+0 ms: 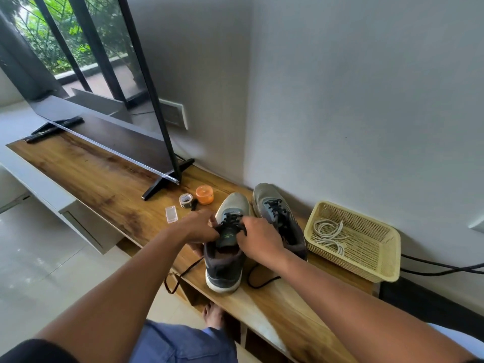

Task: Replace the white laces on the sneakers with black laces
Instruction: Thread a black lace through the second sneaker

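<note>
We have the near sneaker (pixel 224 258) standing on the counter (pixel 104 184), toe to the wall, and both hands work the black lace (pixel 231 222) at its upper eyelets. Our left hand (pixel 197 227) has its fingers curled round the lace on the left side of the tongue; our right hand (pixel 258 238) pinches it on the right. The two free ends trail loose, one over the counter edge (pixel 183 273), one curling beside the heel (pixel 259 279). To do this step well, we judge we should draw both sides evenly, keep the lace flat and untwisted through each eyelet, and leave equal tails. The far sneaker (pixel 277 213), just beside, already carries black lacing. To the right, the yellow basket (pixel 377 260) holds the white laces (pixel 328 231), coiled loosely. An orange tub (pixel 204 195) and a tape roll (pixel 185 200) sit beyond the shoes, by the screen's foot
</note>
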Demonstrator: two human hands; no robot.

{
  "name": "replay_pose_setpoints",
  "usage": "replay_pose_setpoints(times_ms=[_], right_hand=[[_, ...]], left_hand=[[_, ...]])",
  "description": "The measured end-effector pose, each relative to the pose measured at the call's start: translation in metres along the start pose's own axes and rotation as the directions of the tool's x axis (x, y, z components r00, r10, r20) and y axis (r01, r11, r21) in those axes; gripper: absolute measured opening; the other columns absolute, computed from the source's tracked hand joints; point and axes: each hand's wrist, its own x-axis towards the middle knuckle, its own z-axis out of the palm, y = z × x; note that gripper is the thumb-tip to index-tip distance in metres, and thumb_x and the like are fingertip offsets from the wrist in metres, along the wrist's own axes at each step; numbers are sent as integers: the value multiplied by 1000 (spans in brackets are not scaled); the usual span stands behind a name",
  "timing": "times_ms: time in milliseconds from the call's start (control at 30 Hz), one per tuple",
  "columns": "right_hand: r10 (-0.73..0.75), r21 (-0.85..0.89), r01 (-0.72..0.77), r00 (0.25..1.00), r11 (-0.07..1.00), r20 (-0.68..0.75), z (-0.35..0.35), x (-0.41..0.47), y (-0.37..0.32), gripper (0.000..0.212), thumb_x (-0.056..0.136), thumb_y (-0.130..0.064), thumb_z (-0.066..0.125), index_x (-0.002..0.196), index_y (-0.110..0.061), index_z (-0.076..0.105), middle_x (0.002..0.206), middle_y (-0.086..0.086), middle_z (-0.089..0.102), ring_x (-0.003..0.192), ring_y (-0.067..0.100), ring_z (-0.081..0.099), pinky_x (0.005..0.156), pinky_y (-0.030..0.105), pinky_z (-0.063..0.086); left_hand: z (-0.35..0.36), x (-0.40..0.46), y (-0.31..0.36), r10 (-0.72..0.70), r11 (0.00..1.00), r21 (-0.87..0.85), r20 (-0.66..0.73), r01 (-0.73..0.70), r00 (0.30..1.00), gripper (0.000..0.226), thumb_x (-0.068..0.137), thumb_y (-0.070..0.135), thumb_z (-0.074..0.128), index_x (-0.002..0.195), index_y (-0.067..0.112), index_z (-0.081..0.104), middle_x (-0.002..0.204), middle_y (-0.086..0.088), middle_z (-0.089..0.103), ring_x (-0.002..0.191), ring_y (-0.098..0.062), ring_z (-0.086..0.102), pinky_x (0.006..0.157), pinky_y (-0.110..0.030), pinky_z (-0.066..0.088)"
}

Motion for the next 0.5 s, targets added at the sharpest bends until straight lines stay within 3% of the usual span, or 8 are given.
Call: replay_pose_setpoints(times_ms=[133, 267, 333, 400, 500], right_hand=[[-7, -4, 7, 999, 1000, 31, 0, 4, 2, 17, 95, -27, 53, 103, -14, 61, 101, 10, 67, 94, 31, 67, 76, 44, 58], [-2, -55, 6, 998, 998, 64, -11, 10, 7, 47, 91, -56, 64, 117, -17, 57, 101, 2, 67, 94, 25, 66, 73, 38, 54], [17, -72, -13, 998, 997, 59, -25, 12, 8, 55, 84, -65, 68, 117, -22, 55, 99, -3, 65, 90, 20, 65, 66, 35, 48], [13, 42, -14, 999, 999, 40, -40, 13, 3, 44, 84, -57, 74, 111, -26, 59, 92, -10, 64, 83, 12, 63, 64, 30, 46], [-26, 465, -4, 998, 885, 58, -68, 12, -15, 17, 88, -33, 80, 94, -20, 71, 68, -6, 69, 56, 3, 59, 54, 23, 47]], left_hand=[[-2, 2, -8, -21, 995, -100, 6, 22, 1000, 46, 91, 13, 77, 128, 24, 52, 112, -19, 66, 71, -31, 79, 58, -35, 63], [-8, 3, -12, 80, 996, -30, -87, -83, 993, 53, 80, 35, 91, 117, 19, 57, 107, -12, 70, 72, -24, 79, 56, -34, 63], [-11, 2, -10, 123, 992, 25, -144, -121, 982, 48, 80, 39, 90, 106, 8, 65, 88, -12, 77, 67, -22, 79, 54, -30, 62], [-10, 0, -6, 144, 989, 57, -148, -137, 978, 39, 84, 37, 87, 96, 4, 69, 75, -9, 78, 65, -20, 78, 58, -28, 63], [-6, -5, 1, 220, 969, 148, -176, -195, 959, 23, 87, 33, 84, 91, 16, 69, 83, -5, 76, 67, -17, 77, 59, -28, 63]])
